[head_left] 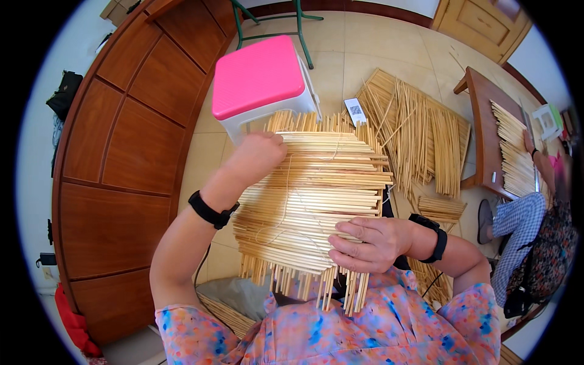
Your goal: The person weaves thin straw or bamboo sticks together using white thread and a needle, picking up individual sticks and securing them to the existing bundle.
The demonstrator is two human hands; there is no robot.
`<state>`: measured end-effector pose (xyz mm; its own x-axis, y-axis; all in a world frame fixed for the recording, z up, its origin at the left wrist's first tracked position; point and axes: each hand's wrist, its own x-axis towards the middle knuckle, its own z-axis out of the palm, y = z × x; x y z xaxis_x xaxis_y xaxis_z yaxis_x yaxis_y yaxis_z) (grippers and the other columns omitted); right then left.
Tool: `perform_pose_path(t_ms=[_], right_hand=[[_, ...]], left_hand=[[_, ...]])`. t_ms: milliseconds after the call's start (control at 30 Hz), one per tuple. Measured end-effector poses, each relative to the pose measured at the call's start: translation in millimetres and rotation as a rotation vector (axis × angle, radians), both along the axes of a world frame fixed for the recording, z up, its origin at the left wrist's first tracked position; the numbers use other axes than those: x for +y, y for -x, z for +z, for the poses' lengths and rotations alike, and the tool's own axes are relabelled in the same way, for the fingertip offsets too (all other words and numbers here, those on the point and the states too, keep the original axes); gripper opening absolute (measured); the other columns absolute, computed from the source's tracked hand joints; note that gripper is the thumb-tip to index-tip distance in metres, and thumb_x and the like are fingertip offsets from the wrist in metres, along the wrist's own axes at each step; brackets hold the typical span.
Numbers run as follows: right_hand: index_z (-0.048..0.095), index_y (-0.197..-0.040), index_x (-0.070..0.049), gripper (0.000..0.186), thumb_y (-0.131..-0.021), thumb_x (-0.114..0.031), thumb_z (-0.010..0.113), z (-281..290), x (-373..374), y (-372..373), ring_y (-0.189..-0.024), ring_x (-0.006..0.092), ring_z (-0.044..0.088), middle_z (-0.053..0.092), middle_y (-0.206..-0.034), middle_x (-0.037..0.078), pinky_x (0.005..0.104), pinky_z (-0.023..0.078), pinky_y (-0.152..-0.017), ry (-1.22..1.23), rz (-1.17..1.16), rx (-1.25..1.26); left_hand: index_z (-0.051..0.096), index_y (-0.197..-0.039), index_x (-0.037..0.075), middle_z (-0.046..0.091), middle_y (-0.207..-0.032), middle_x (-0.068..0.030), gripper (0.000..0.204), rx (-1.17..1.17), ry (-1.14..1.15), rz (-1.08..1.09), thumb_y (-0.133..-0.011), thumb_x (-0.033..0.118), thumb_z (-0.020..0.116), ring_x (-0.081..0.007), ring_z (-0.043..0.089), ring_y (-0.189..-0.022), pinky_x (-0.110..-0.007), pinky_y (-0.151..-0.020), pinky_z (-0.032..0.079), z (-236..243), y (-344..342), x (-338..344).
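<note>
A layered panel of pale straw-coloured sticks [304, 198] lies in front of me, one layer running crosswise and stick ends poking out at its far and near edges. Thin pale thread [288, 182] loops loosely over it. At the far left edge, my left hand [258, 158] has its fingers curled in against the outermost sticks; what they pinch is hidden. My right hand [371, 243] rests on the near right part of the panel, fingers stretched over the sticks.
Beyond the panel stands a pink-topped white stool [258, 76]. Loose sticks [420, 131] lie in piles on the floor to the right, near a white card [354, 111]. A wooden cabinet [146, 121] lines the left. At right, another person [529, 243] works beside a low wooden table [486, 131].
</note>
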<state>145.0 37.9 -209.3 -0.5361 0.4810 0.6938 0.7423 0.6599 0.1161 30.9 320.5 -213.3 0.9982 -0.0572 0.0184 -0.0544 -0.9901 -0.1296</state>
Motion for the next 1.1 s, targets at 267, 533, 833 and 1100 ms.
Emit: perform_pose_path(t_ms=[267,533,833,1100], right_hand=[[0.064,-0.094,-0.004,0.020,-0.079,-0.016,0.060,0,2,3,-0.086,0.0260,0.063,0.063,-0.096,0.011,0.0322,0.055,-0.072,-0.003,-0.014,-0.013],[0.064,-0.094,-0.005,0.017,-0.082,-0.016,0.061,5,2,-1,-0.087,0.0257,0.064,0.065,-0.099,0.011,0.0318,0.055,-0.072,-0.003,-0.020,-0.022],[0.063,-0.092,-0.001,0.022,-0.075,-0.014,0.062,7,2,0,-0.086,0.0264,0.060,0.060,-0.094,0.012,0.0320,0.055,-0.068,-0.021,0.018,0.036],[0.063,-0.093,-0.001,0.023,-0.074,-0.014,0.063,6,3,3,-0.086,0.0261,0.061,0.061,-0.094,0.010,0.0322,0.055,-0.069,-0.009,0.020,0.066]], left_hand=[[0.058,-0.075,0.006,0.058,-0.071,-0.0099,0.002,0.029,0.010,-0.025,-0.074,0.006,0.060,-0.0288,0.061,-0.070,-0.040,-0.062,0.050,-1,-6,-2],[0.056,-0.073,0.004,0.055,-0.070,-0.0097,0.004,-0.082,0.160,0.013,-0.073,0.006,0.059,-0.0308,0.057,-0.068,-0.042,-0.061,0.045,60,12,-16],[0.056,-0.065,0.010,0.051,-0.070,-0.0031,0.006,-0.129,0.079,-0.227,-0.068,0.010,0.061,-0.0199,0.056,-0.069,-0.034,-0.061,0.042,74,29,-89],[0.059,-0.071,0.008,0.062,-0.073,-0.0019,0.012,-0.111,0.891,-0.071,-0.068,0.003,0.070,-0.0186,0.062,-0.067,-0.031,-0.059,0.047,69,38,-91]])
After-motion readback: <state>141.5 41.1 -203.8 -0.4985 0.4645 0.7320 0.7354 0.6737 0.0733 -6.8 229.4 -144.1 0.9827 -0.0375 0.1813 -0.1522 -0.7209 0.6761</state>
